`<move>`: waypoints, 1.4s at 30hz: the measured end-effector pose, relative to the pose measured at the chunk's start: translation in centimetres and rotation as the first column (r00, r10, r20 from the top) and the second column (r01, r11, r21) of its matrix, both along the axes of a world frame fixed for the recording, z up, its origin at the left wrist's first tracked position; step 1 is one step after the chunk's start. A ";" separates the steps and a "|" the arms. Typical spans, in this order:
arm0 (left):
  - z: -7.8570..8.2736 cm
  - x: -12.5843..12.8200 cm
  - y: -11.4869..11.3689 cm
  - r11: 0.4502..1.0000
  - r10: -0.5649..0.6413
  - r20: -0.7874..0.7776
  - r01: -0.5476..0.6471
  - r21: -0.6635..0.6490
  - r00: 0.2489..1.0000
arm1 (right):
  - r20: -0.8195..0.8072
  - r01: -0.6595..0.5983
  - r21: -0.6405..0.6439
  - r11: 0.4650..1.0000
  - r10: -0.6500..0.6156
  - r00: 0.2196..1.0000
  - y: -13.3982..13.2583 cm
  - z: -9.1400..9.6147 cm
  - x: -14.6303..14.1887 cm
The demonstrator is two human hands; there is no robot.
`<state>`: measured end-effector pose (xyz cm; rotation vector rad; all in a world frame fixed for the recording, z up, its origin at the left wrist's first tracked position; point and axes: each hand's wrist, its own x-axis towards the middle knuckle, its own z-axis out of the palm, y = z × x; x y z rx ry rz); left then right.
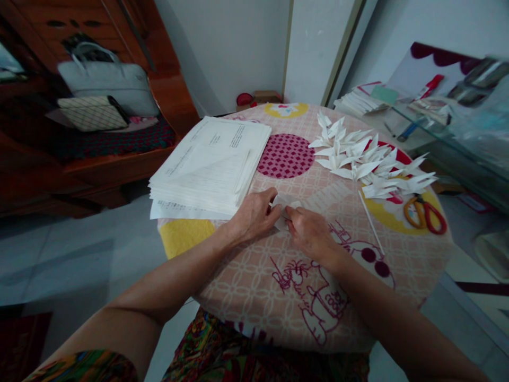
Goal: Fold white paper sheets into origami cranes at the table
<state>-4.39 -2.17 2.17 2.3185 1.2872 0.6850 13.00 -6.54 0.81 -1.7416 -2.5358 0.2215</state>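
Near the middle of the round table, my left hand (pixel 260 209) and my right hand (pixel 308 228) pinch a small piece of folded white paper (pixel 284 204) between them. The fingers of both hands are closed on it, and part of the paper is hidden behind them. Just beyond my right hand lies a printed paper strip (pixel 330 196), flat on the cloth. To the left of my left hand stands a thick stack of printed paper sheets (pixel 207 159). Many pointed folded paper pieces (pixel 358 154) are heaped at the far right of the table.
Scissors (pixel 425 212) with orange and red handles lie at the table's right edge, near a thin white stick (pixel 371 223). A patterned tablecloth (pixel 254 276) covers the table. Bags rest on a wooden bench (pixel 115 164) at left; a cluttered glass shelf (pixel 449 143) stands at right.
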 end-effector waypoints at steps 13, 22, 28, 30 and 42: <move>0.0 0.1 -0.2 0.998 0.060 -0.002 -0.060 -0.037 0.998 | 0.018 0.042 -0.006 0.999 -0.042 0.999 0.0 0.3 -0.7; -0.4 0.1 -0.2 0.996 0.088 -0.002 -0.088 -0.025 0.996 | 0.020 0.010 0.029 1.000 -0.011 1.000 -0.4 0.3 -0.7; 0.0 0.1 0.0 0.990 -0.011 0.139 0.030 -0.136 0.990 | 0.032 0.008 0.068 0.998 -0.010 0.999 -0.7 0.3 -0.6; -0.2 0.0 0.2 0.989 -0.020 0.200 0.049 -0.140 0.980 | 0.024 0.009 0.068 0.998 -0.011 1.000 -0.7 0.2 -0.5; -0.9 0.2 0.7 0.962 -0.021 0.272 0.093 -0.258 0.962 | -0.019 0.040 0.077 0.996 -0.038 0.999 -0.5 -0.1 -0.4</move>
